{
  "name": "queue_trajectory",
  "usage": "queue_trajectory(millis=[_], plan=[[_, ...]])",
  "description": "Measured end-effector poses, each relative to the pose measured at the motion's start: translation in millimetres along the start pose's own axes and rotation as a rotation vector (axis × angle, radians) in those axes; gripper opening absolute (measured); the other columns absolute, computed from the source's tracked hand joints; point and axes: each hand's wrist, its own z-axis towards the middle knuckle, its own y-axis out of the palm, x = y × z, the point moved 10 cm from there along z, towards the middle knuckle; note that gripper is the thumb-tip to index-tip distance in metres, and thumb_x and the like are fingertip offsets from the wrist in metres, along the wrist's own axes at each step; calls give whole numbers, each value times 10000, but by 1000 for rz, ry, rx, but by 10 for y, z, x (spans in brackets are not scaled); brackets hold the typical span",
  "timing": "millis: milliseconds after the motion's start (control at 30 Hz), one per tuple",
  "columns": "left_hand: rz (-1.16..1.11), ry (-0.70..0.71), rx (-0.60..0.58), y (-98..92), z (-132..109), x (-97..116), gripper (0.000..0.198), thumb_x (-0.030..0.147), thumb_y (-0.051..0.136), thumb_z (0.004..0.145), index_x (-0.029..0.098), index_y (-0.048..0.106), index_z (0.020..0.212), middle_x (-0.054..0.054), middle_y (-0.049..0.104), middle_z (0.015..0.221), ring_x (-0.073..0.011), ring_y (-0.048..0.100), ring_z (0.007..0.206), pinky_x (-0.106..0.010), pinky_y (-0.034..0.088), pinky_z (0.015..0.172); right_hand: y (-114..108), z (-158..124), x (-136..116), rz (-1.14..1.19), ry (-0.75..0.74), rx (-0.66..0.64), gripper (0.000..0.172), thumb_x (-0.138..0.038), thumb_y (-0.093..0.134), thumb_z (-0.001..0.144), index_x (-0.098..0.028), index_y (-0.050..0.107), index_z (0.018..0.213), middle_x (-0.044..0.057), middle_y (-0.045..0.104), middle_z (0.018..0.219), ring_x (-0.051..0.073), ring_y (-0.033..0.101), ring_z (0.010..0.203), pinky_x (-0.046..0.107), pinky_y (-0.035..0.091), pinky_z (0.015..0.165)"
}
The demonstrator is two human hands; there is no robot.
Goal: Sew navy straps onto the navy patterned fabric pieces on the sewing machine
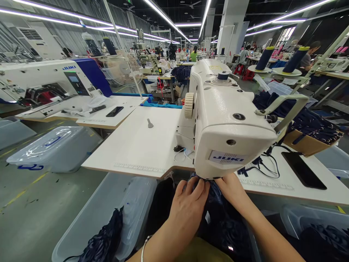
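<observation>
Below the front of a white sewing machine [231, 120], my left hand [188, 207] has its fingers curled and pressed onto dark navy fabric [215, 194]. My right hand [228, 187] reaches in from the other side at the same fabric, its fingers hidden behind the machine head. The rest of the navy cloth [234, 231] hangs in folds over my lap. Needle and presser foot are out of sight under the head.
A small grey metal piece [149, 123] lies on the white table [131, 142]. To the right are a black phone [304, 170], narrow dark straps [268, 163] and a cardboard box [305, 142] of navy fabric. A clear plastic bin [79, 222] stands below left, a lidded one [57, 145] beyond.
</observation>
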Motion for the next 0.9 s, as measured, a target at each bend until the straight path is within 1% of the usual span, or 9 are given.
queue_trajectory(millis=[100,267,467,600,767,833,900], plan=[[-11,5,-8,8,6,1,334,111,494,911,206,540,1228,-3,633,1165,-182,523,1121,-371,315,934,8,5,10,8,-5,-5,259,-327,386,895,-213,614,939,54,669,666,286,654,805,315,421,655],[-10,22,-16,28,-4,6,335,126,489,919,197,534,1243,-26,616,1191,-197,514,1138,-376,320,949,6,11,25,-3,-35,6,247,-323,395,887,-223,621,873,51,660,630,288,656,798,312,425,643],[-12,8,7,2,-12,-7,312,144,449,942,214,550,1228,-18,628,1178,-183,530,1127,-366,327,951,28,21,32,-26,-76,16,239,-316,420,869,-229,639,904,61,673,648,288,658,773,315,432,636],[-8,0,30,5,-40,-39,321,139,447,940,196,543,1241,-18,635,1171,-185,538,1116,-369,323,951,61,18,57,-53,-77,14,242,-311,420,872,-231,644,916,67,686,681,286,662,749,317,436,630],[-38,-7,26,-11,-46,-72,323,131,436,937,196,552,1231,-25,641,1155,-187,555,1095,-375,329,956,81,4,60,-75,-69,1,250,-308,401,887,-234,640,904,61,675,648,285,668,738,313,440,627],[-78,-22,14,-37,-44,-81,327,165,414,948,199,546,1245,-31,635,1176,-200,549,1109,-386,322,970,84,1,45,-74,-75,-4,253,-308,391,893,-235,633,899,60,675,643,285,671,759,311,442,633],[-124,-29,-2,-62,-49,-70,342,278,398,965,196,534,1268,-39,622,1211,-227,535,1133,-406,311,981,76,3,34,-68,-79,1,249,-301,387,891,-234,626,899,64,683,660,287,672,802,311,446,644]])
